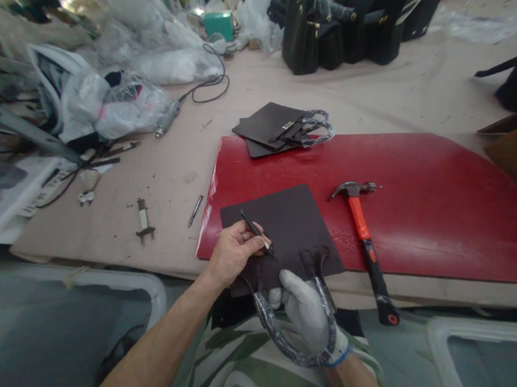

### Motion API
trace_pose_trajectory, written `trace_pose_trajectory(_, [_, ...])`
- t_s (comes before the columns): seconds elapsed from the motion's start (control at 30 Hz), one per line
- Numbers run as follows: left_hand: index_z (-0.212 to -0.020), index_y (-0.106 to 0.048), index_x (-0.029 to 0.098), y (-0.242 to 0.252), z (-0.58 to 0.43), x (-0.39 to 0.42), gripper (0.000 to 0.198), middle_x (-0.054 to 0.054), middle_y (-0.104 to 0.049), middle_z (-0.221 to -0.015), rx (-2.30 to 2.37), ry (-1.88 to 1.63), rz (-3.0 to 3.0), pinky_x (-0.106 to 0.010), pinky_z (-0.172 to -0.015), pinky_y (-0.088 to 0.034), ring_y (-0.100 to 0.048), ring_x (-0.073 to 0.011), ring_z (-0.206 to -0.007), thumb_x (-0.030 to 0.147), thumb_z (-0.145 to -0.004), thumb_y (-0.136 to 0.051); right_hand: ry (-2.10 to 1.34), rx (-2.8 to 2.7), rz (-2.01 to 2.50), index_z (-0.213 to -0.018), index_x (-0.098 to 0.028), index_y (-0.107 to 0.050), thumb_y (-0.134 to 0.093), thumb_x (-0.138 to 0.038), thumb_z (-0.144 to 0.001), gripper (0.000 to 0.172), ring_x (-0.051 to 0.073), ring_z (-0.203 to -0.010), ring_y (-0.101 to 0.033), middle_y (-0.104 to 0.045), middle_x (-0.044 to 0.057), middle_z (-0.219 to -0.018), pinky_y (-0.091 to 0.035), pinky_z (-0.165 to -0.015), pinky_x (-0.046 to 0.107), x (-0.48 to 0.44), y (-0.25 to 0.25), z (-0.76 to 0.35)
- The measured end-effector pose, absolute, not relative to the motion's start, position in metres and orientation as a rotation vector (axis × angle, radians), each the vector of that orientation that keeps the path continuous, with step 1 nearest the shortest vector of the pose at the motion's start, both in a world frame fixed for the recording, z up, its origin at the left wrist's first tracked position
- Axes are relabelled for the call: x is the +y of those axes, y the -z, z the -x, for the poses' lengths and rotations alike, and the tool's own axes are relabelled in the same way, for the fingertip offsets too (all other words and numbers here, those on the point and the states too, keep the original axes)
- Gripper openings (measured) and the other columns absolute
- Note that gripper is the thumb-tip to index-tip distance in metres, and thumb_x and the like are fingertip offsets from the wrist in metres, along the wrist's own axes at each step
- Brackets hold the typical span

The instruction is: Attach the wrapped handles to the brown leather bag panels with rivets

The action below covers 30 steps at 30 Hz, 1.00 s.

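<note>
A dark brown bag panel (286, 218) lies at the front edge of the table, partly on a red mat. Its looped handle (272, 323), wrapped in clear plastic, hangs toward my body. My left hand (234, 249), bare, pinches a slim black pen-like tool (250, 224), its tip down at the panel near the handle's base. On my right hand (306, 312) is a white glove with a blue cuff. That hand reaches through the handle loop and grips the panel's near edge, thumb on top; its other fingers are mostly hidden.
A claw hammer (364, 241) rests on the red mat (446, 207), its grip past the table edge. Behind lie stacked bag panels (270, 124). Leftward are a small metal rod (195, 210), a caliper-like tool (144, 221) and a corded tool (168, 119). Black bags (300, 38) stand at the back.
</note>
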<state>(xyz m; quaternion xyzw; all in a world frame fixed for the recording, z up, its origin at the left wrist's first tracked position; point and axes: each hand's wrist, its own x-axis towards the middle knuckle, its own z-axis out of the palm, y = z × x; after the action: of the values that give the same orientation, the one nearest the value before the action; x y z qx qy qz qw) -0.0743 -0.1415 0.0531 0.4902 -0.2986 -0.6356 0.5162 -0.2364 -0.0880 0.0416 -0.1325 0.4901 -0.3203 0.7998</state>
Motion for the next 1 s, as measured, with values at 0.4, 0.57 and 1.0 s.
trace_pose_trajectory(0.4, [-0.095, -0.059, 0.013, -0.051, 0.065, -0.134, 0.041, -0.006, -0.075, -0.083, -0.701, 1.535, -1.037, -0.023, -0.067, -0.059, -0.072, -0.0155, -0.074, 0.034, -0.072, -0.085, 0.896, 0.893, 0.254, -0.112, -0.018, -0.066, -0.08, -0.044, -0.073, 0.049, 0.012, -0.053, -0.053, -0.069, 0.002, -0.083, -0.053, -0.057, 0.03, -0.085, -0.038, 0.226])
trace_pose_trajectory(0.57, [-0.093, -0.06, 0.013, -0.048, 0.065, -0.13, 0.034, -0.005, -0.075, -0.082, -0.75, 1.51, -0.992, -0.025, -0.073, -0.06, -0.073, -0.0151, -0.074, 0.031, -0.075, -0.083, 0.778, 0.912, 0.293, -0.094, -0.016, -0.069, -0.074, -0.05, -0.079, 0.037, 0.015, -0.054, -0.053, -0.063, 0.003, -0.066, -0.05, -0.053, 0.031, -0.084, -0.036, 0.228])
trace_pose_trajectory(1.0, [-0.092, -0.061, 0.014, -0.052, 0.066, -0.129, 0.021, -0.004, -0.076, -0.081, -0.922, 1.414, -1.063, -0.022, -0.075, -0.059, -0.073, -0.0138, -0.077, 0.021, -0.078, -0.074, 0.843, 0.95, 0.363, -0.096, -0.019, -0.07, -0.072, -0.048, -0.08, 0.033, 0.015, -0.055, -0.051, -0.061, 0.002, -0.063, -0.047, -0.055, 0.03, -0.086, -0.044, 0.221])
